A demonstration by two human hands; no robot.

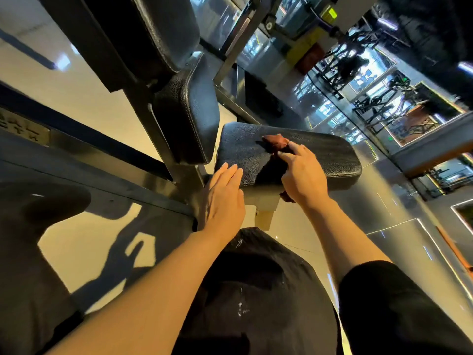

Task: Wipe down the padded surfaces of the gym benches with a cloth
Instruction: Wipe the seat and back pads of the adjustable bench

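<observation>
right grip [302, 175]: cloth [276, 142] pressed under it on seat pad [320, 155] | left grip [222, 198]: released, flat on pad edge beside it | risk: cloth bunched, far corner likely missed

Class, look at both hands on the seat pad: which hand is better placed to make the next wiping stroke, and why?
The right hand. It already holds the brown cloth against the black seat pad. The left hand lies flat on the pad's near edge, with no cloth.
</observation>
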